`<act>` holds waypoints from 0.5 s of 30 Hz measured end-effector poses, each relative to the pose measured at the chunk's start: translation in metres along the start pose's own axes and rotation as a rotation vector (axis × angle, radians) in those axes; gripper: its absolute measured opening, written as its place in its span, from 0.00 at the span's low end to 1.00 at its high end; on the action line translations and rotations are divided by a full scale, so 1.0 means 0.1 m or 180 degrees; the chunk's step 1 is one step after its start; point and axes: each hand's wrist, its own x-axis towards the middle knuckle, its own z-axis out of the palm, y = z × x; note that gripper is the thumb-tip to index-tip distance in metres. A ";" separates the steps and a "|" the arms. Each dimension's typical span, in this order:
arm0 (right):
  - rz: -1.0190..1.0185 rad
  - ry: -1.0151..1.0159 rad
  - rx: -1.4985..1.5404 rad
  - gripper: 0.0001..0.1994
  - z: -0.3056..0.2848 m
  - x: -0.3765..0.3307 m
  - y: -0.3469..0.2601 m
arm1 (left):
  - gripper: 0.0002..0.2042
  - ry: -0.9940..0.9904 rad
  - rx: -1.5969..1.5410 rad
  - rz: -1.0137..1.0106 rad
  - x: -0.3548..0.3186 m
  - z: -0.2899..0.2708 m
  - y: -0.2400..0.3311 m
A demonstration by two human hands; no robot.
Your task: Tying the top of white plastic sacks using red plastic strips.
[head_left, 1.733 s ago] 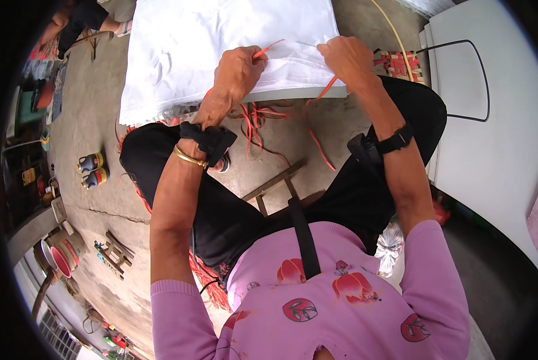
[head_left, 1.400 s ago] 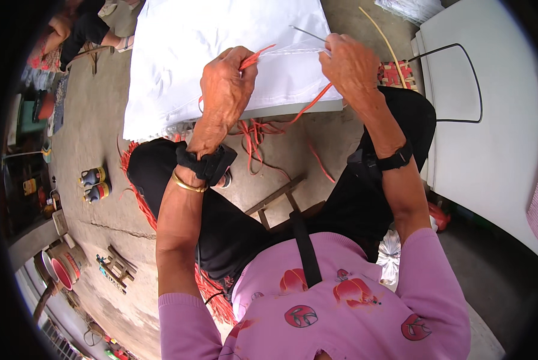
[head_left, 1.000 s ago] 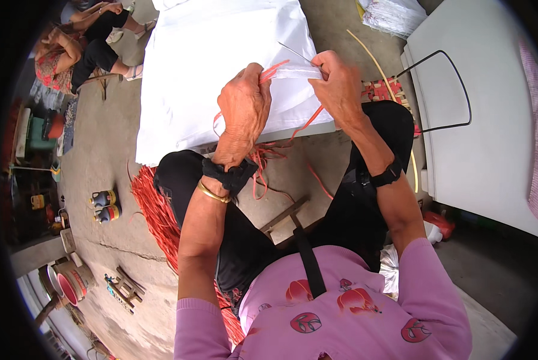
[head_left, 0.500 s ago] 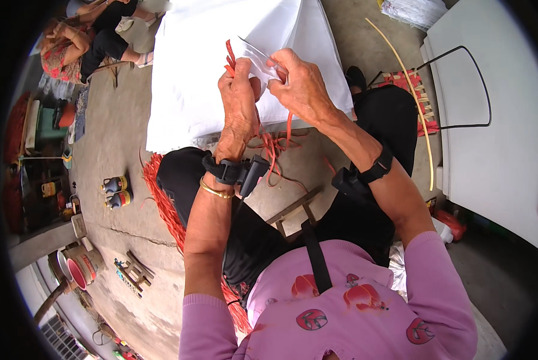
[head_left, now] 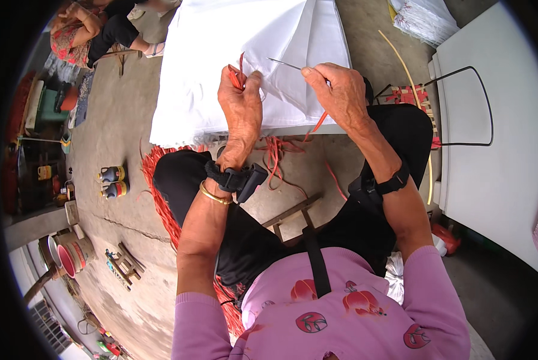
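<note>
A stack of white cloth-like sheets lies in front of me. Over its near part, my left hand is closed around a small bunch of red strips, whose ends poke up past the thumb. The hand also seems to touch a raised fold of the top sheet. To its right, my right hand pinches a long thin metal needle, its point toward the left. A red strip hangs below my right hand; whether it is threaded on the needle is hidden.
Loose red strips dangle between my knees, and a thick red bundle lies by my left leg. A wooden stool frame is below. At right stand a woven-seat chair and a large pale panel. Another person sits far left.
My right hand has moved right, away from my left hand, and the needle now shows clearly. My left hand has shifted slightly and still grips the red strips.
</note>
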 end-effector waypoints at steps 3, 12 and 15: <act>-0.0109 0.0029 -0.0144 0.17 -0.01 0.00 -0.04 | 0.05 -0.0007 0.0357 0.0199 -0.03 0.01 0.08; -0.0122 -0.0164 0.0012 0.18 0.02 0.06 -0.08 | 0.13 -0.0593 0.1680 0.1805 -0.24 0.18 0.11; 0.0132 -0.0220 0.0668 0.20 -0.04 0.07 -0.06 | 0.13 -0.0689 0.1540 0.1948 -0.28 0.28 0.12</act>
